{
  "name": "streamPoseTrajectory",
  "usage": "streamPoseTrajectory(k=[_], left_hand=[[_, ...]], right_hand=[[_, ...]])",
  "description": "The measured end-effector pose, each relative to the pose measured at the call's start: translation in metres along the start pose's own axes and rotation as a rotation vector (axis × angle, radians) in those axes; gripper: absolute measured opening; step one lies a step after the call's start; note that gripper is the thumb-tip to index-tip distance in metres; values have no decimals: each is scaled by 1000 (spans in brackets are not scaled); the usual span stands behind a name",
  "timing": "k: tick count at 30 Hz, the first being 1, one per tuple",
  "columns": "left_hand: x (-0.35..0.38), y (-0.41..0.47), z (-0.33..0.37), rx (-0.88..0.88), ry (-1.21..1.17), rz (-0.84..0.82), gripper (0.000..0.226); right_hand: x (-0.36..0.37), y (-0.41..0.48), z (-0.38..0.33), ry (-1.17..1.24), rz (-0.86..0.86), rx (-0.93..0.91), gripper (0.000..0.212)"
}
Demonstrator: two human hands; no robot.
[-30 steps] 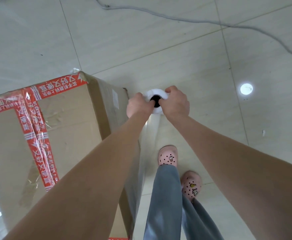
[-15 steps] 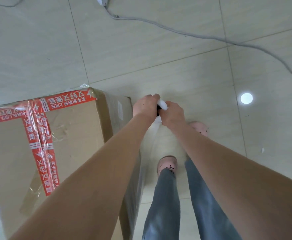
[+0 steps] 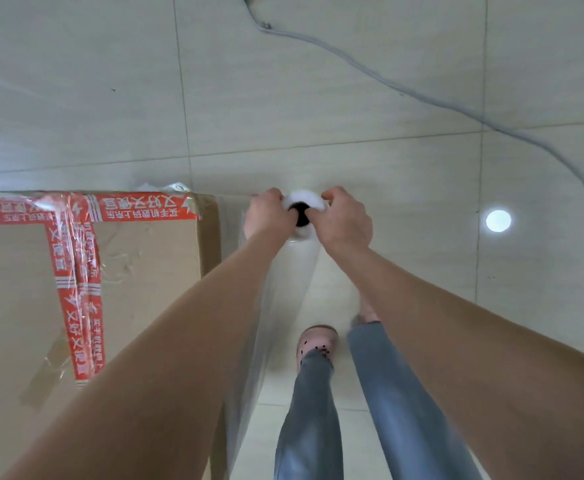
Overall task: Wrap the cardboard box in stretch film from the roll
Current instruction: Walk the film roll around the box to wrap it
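A tall cardboard box [image 3: 145, 271] with red printed tape stands on the floor at the left, its top face towards me. The stretch film roll [image 3: 305, 206] stands upright just off the box's far right corner, seen from its white top end with a dark core hole. My left hand [image 3: 266, 216] grips the roll's top from the left. My right hand [image 3: 344, 220] grips it from the right. Clear film [image 3: 283, 306] runs down from the roll along the box's right side.
The floor is pale tile. A grey cable [image 3: 422, 95] crosses it at the upper right and loops at the right edge. My legs in grey trousers [image 3: 318, 427] and a pink clog [image 3: 316, 341] stand right of the box, below the roll.
I have stepped forward along the box's right side. The roll and both hands stay together near the box's far right corner, and the roll's top end shows more openly now.
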State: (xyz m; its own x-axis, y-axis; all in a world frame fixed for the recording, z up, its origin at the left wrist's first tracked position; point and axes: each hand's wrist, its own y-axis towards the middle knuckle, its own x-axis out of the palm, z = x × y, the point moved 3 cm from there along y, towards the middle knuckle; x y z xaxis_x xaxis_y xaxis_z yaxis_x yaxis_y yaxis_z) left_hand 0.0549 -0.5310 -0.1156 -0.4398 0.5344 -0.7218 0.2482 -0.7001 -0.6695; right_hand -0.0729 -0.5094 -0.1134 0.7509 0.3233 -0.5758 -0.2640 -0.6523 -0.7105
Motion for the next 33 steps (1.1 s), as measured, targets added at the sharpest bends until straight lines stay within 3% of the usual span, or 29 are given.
streamPoseTrajectory(k=[2, 5, 7, 11, 17, 21, 25, 30, 33], left_hand=[[-3, 3, -2, -78, -56, 6, 22], [-3, 8, 0, -119, -73, -50, 39], [-6, 9, 9, -75, -36, -59, 35], [-15, 12, 32, 68, 87, -35, 32], [-24, 26, 44, 37, 101, -100, 25], [-30, 37, 42, 72, 134, -126, 27], [-36, 49, 47, 147, 224, -101, 27], [-46, 67, 39, 53, 83, -76, 9], [-52, 74, 33, -71, -42, -56, 16]], right_hand=[[2, 6, -6, 35, -67, 39, 42], [4, 15, -15, 121, -147, 45, 22], [0, 21, -22, 159, -148, 41, 11], [-5, 26, -28, 159, -201, 34, 10], [-5, 34, -31, 124, -236, 20, 23], [-6, 43, -44, 49, -294, 24, 6], [-8, 56, -55, -84, -292, -11, 3], [-21, 69, -77, -237, -180, -27, 36], [-25, 75, -90, -234, -74, -66, 41]])
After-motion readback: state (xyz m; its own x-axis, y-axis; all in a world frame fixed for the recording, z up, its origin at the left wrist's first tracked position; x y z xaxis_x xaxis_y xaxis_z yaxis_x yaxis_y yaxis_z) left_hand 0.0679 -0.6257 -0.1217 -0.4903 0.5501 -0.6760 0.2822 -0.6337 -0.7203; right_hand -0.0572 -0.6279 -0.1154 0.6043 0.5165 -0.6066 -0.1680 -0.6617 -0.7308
